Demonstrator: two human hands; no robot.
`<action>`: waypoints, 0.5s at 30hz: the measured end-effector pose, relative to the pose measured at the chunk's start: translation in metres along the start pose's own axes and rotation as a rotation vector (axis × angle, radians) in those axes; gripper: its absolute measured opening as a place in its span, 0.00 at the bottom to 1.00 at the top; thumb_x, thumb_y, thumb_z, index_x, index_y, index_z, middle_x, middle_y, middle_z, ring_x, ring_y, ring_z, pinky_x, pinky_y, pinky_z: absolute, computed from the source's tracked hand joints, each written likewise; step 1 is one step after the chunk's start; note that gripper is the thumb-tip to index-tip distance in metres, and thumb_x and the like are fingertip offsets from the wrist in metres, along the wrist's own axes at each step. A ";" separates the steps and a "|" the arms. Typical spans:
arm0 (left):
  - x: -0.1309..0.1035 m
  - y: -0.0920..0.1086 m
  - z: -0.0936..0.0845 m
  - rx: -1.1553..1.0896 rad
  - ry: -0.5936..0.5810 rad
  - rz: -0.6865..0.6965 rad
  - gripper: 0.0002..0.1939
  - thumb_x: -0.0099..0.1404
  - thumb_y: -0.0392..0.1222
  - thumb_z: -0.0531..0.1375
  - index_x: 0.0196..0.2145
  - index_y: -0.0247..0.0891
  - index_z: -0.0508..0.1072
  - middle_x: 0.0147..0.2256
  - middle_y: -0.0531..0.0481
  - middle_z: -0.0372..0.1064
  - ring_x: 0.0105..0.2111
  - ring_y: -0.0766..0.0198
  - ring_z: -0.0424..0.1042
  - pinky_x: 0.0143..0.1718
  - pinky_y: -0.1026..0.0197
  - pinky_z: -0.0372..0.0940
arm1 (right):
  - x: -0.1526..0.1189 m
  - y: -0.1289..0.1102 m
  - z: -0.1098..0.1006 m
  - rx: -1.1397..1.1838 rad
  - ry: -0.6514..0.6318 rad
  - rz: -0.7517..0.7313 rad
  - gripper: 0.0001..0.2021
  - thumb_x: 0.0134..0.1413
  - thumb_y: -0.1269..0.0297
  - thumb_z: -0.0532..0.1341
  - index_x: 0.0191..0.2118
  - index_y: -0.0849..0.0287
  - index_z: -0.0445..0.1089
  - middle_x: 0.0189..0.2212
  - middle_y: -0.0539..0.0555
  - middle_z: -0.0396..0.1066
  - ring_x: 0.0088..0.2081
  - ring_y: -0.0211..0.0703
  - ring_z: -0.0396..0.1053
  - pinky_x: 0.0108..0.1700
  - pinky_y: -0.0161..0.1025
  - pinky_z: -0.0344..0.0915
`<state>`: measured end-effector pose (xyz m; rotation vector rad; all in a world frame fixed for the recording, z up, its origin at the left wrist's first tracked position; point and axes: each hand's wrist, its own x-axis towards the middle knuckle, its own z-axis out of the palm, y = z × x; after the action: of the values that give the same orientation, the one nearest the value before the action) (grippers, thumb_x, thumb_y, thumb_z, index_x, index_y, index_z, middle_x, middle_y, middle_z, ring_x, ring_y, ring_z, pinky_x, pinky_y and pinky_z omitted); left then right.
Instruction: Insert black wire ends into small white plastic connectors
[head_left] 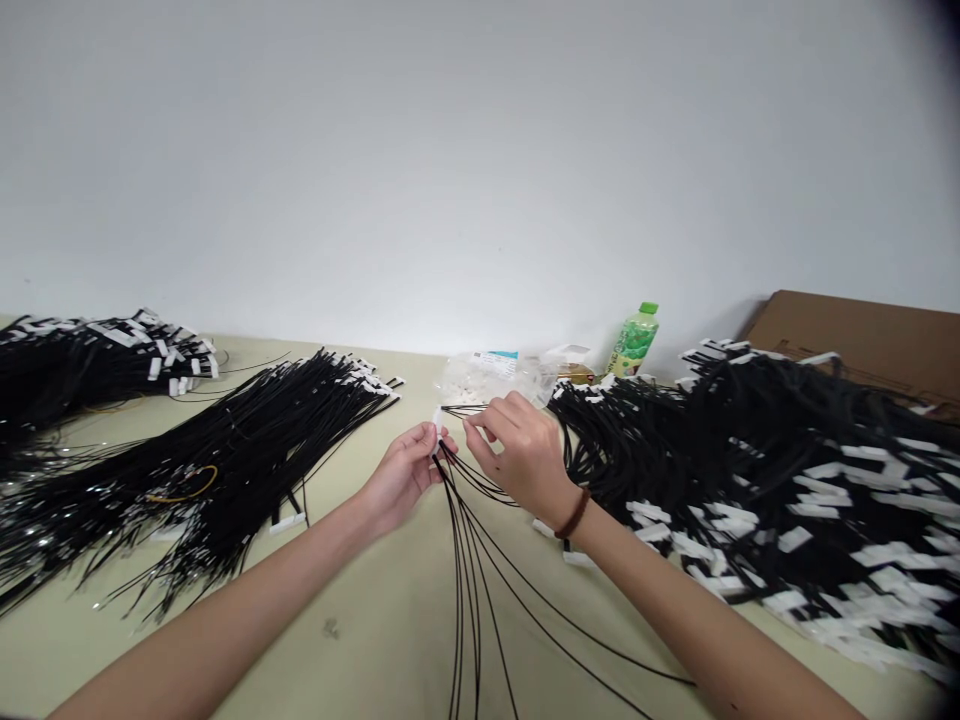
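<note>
The left hand [405,475] pinches a small white plastic connector [438,422] at centre; the right hand [523,445] curls beside its thin black wires [475,595], whether pinching one cannot be told. Judged light: stiff connector, springy wires. Best held by the connector's sides.

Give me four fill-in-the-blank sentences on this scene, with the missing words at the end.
1. The white piece is pinched by the ____.
2. The bracelet is on the ____.
3. The bottle has a ____ cap.
4. The cables are mostly ____ in colour.

Missing words: left hand; right wrist; green; black.
</note>
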<state>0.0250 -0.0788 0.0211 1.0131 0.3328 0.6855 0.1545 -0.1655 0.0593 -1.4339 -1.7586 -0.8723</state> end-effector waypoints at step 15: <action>-0.003 0.004 0.004 0.083 0.017 0.029 0.10 0.58 0.44 0.57 0.30 0.34 0.64 0.28 0.50 0.63 0.25 0.72 0.61 0.23 0.70 0.54 | 0.001 0.002 0.003 0.171 0.018 0.115 0.05 0.52 0.69 0.54 0.27 0.62 0.63 0.31 0.52 0.64 0.35 0.37 0.57 0.37 0.34 0.57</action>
<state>0.0238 -0.0820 0.0264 1.0938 0.3645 0.7117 0.1563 -0.1619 0.0585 -1.3956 -1.6766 -0.6566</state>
